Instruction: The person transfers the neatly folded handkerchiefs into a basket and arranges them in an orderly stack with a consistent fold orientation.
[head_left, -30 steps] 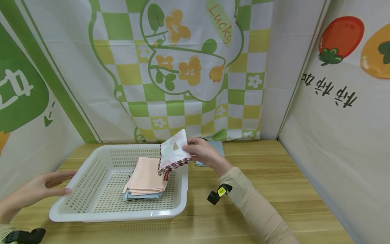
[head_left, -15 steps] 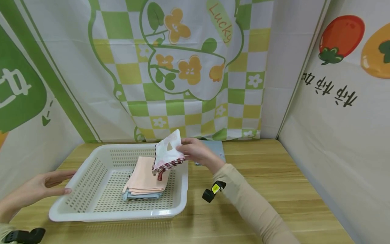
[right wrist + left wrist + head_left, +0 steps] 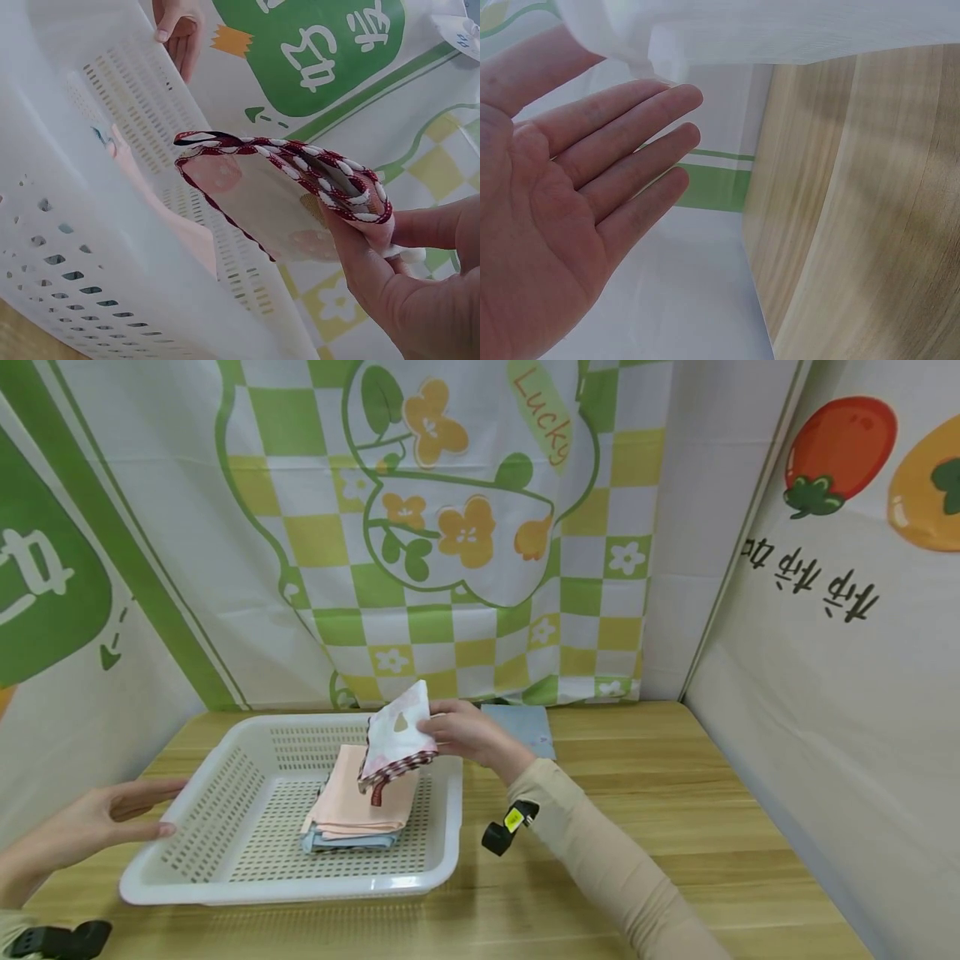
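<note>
My right hand (image 3: 471,737) pinches a folded white cloth (image 3: 392,745) by its right side, fingers on one face and thumb on the other. The cloth has pale pink prints, a red-and-white checked edge and a small red loop. It hangs tilted above a stack in the white plastic basket (image 3: 300,891). On top of that stack lies a folded peach cloth (image 3: 356,802), with a light blue cloth (image 3: 360,842) beneath it. My left hand (image 3: 86,828) is at the basket's left rim, thumb tip against it. In the left wrist view its fingers (image 3: 641,142) are straight.
A folded blue cloth (image 3: 528,731) lies at the back of the wooden table (image 3: 637,827), right of the basket. Printed fabric (image 3: 465,635) hangs behind the table, and pale walls (image 3: 840,718) rise at both sides.
My right hand has carried the white cloth leftward, from the basket's right rim to over the peach cloth. More of the blue cloth on the table shows. My left hand stays put.
</note>
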A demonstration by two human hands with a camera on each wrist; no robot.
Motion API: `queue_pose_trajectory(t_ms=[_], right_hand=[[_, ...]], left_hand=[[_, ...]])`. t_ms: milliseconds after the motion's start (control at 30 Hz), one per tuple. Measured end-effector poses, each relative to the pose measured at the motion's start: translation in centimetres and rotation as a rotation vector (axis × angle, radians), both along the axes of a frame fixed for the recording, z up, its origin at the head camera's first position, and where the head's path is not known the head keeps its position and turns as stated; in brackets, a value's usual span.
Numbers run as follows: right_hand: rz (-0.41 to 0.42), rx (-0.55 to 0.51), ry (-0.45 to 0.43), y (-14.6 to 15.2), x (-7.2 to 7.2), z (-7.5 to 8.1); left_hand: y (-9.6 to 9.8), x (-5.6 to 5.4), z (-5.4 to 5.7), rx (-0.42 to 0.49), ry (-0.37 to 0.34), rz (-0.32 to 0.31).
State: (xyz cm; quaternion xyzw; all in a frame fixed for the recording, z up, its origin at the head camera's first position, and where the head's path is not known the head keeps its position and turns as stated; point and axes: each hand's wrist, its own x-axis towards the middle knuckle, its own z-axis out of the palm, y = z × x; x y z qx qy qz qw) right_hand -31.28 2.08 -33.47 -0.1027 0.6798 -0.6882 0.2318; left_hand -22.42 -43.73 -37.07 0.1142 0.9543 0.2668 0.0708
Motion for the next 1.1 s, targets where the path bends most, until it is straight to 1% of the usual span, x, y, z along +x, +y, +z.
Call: queue_pose_trajectory(t_ms=[167, 400, 600, 800, 967, 1100], right_hand=[[0.023, -0.013, 0.001, -0.4, -0.1, -0.1], [0.046, -0.032, -0.011, -1.0, -0.4, -0.5], [0.029, -0.042, -0.043, -1.5, -0.4, -0.6], [0.016, -0.062, -0.090, -2.2, -0.4, -0.8], [0.014, -0.086, -0.127, -2.9, -0.6, -1.0], [0.020, -0.078, -0.135, -3.4, -0.6, -1.2]], left_hand=[[0.1, 0.0, 0.1, -0.005, 0.000, 0.002], [0.0, 0.1, 0.1, 0.012, 0.001, -0.003], [0.3, 0.2, 0.3, 0.019, -0.004, -0.009], [0.5, 0.4, 0.4, 0.023, -0.017, -0.003], [0.3, 0.3, 0.4, 0.010, -0.004, 0.000], [0.1, 0.2, 0.2, 0.017, 0.007, -0.007]])
